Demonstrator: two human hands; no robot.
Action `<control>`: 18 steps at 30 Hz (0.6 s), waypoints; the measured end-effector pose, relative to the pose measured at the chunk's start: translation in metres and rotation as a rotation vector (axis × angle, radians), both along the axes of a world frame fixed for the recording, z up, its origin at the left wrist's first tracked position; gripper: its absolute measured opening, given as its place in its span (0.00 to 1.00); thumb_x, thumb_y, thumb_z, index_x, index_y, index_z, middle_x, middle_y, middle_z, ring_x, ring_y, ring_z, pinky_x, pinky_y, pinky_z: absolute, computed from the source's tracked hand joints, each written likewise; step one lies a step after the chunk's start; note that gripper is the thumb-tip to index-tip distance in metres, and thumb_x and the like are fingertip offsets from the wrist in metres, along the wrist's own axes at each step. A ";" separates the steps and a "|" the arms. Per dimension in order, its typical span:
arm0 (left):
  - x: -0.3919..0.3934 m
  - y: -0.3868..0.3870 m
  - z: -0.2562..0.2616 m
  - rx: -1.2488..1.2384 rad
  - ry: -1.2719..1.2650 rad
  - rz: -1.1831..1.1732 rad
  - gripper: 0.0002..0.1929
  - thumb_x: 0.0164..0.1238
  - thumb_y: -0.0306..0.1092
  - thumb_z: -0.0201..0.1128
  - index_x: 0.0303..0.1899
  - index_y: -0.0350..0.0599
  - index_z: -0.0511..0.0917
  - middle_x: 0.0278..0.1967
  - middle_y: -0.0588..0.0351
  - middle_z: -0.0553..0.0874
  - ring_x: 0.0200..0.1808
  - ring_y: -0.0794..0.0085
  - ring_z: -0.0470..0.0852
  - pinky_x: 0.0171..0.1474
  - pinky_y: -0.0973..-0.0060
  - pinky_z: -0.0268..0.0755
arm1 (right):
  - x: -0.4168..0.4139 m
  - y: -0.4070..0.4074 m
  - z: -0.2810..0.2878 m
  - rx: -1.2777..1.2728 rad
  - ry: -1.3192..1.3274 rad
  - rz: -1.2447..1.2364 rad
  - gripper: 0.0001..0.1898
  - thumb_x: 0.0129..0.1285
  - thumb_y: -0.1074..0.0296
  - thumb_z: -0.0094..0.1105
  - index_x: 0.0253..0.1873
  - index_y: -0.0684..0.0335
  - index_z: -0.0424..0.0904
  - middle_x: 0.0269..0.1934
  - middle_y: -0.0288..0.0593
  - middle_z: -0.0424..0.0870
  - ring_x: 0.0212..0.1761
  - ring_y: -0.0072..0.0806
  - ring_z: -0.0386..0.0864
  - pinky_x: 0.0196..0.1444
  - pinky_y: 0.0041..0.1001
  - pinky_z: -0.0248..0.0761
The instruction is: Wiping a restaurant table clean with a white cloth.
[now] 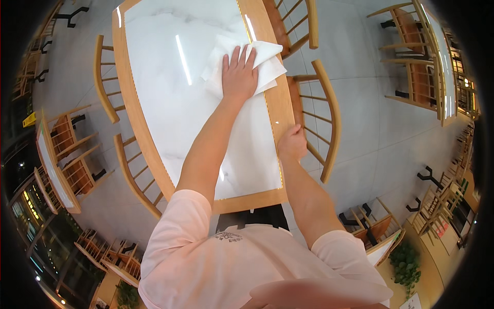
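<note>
My left hand (240,79) lies palm down on a crumpled white cloth or paper wipe (266,75), its fingers slightly apart and none curled around it. Beneath the wipe is a table with a glossy, marble-patterned white top (162,69) and a light wooden frame (283,112). The wipe reaches over the right part of that frame. Closer to my body, my right hand (292,143) is curled into a fist at the table's right edge. Its inner fingers are hidden, so whether it grips the edge cannot be made out.
Wooden chairs with spindle backs stand along both long sides, one chair (334,123) just right of my right hand and another (133,174) at the left. More tables and chairs (418,61) stand farther off. A leafy plant (405,264) is at lower right.
</note>
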State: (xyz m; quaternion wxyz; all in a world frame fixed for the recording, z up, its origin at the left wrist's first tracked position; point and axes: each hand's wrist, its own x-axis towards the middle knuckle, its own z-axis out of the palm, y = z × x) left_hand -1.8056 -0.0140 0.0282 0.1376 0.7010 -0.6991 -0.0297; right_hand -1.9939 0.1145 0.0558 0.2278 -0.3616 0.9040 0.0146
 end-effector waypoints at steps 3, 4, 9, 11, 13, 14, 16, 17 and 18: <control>-0.003 -0.044 -0.004 -0.013 -0.006 -0.024 0.28 0.78 0.44 0.52 0.76 0.52 0.67 0.77 0.54 0.69 0.81 0.58 0.60 0.81 0.50 0.46 | -0.001 0.003 -0.001 0.000 -0.010 -0.005 0.29 0.79 0.44 0.35 0.53 0.59 0.85 0.45 0.54 0.90 0.47 0.57 0.86 0.49 0.53 0.77; -0.003 -0.057 -0.005 -0.016 -0.003 -0.024 0.28 0.78 0.44 0.52 0.76 0.52 0.67 0.77 0.54 0.69 0.81 0.58 0.60 0.81 0.50 0.46 | 0.000 0.004 -0.002 0.003 0.001 0.006 0.28 0.79 0.45 0.36 0.52 0.59 0.85 0.45 0.54 0.90 0.47 0.58 0.86 0.49 0.53 0.77; -0.016 -0.100 -0.009 -0.051 0.010 -0.035 0.28 0.80 0.46 0.49 0.76 0.54 0.67 0.78 0.55 0.68 0.82 0.60 0.59 0.82 0.51 0.45 | -0.002 0.011 -0.018 -0.093 0.076 0.047 0.26 0.77 0.46 0.40 0.46 0.60 0.86 0.39 0.54 0.89 0.40 0.57 0.85 0.42 0.55 0.76; -0.019 -0.101 -0.009 -0.019 -0.026 -0.009 0.28 0.80 0.46 0.47 0.77 0.54 0.66 0.79 0.56 0.66 0.82 0.61 0.57 0.82 0.51 0.44 | -0.003 0.012 -0.018 -0.063 0.046 0.051 0.29 0.79 0.45 0.34 0.52 0.59 0.86 0.44 0.54 0.90 0.46 0.58 0.86 0.47 0.54 0.77; -0.016 -0.097 -0.009 -0.008 0.002 -0.038 0.28 0.81 0.46 0.47 0.77 0.53 0.65 0.79 0.57 0.66 0.82 0.61 0.57 0.82 0.52 0.44 | -0.002 0.011 -0.013 -0.049 0.036 0.068 0.29 0.79 0.45 0.33 0.51 0.59 0.86 0.45 0.54 0.90 0.46 0.58 0.86 0.48 0.55 0.77; -0.012 -0.091 -0.009 0.010 -0.015 -0.043 0.28 0.81 0.47 0.47 0.77 0.54 0.65 0.78 0.57 0.67 0.82 0.62 0.57 0.82 0.52 0.44 | -0.001 0.010 -0.013 -0.030 0.035 0.070 0.30 0.79 0.45 0.32 0.51 0.59 0.86 0.45 0.54 0.90 0.47 0.58 0.86 0.48 0.55 0.77; -0.006 -0.075 -0.006 0.007 -0.007 -0.020 0.28 0.81 0.47 0.48 0.77 0.54 0.65 0.78 0.57 0.67 0.82 0.62 0.57 0.82 0.53 0.44 | -0.005 0.010 -0.018 -0.066 0.065 0.095 0.28 0.79 0.46 0.34 0.49 0.60 0.85 0.43 0.55 0.89 0.45 0.58 0.85 0.46 0.55 0.77; -0.001 -0.066 -0.005 0.007 0.005 -0.015 0.28 0.81 0.48 0.48 0.77 0.54 0.65 0.78 0.57 0.67 0.82 0.63 0.57 0.82 0.53 0.44 | -0.006 0.011 -0.020 -0.100 0.099 0.102 0.26 0.79 0.48 0.36 0.46 0.61 0.84 0.41 0.55 0.89 0.43 0.59 0.85 0.44 0.56 0.76; 0.007 -0.054 -0.005 0.013 0.007 0.024 0.28 0.81 0.48 0.49 0.78 0.54 0.65 0.78 0.57 0.67 0.82 0.63 0.57 0.83 0.54 0.44 | -0.004 0.009 -0.015 -0.102 0.089 0.125 0.26 0.79 0.48 0.36 0.46 0.61 0.84 0.41 0.55 0.89 0.43 0.59 0.85 0.44 0.56 0.76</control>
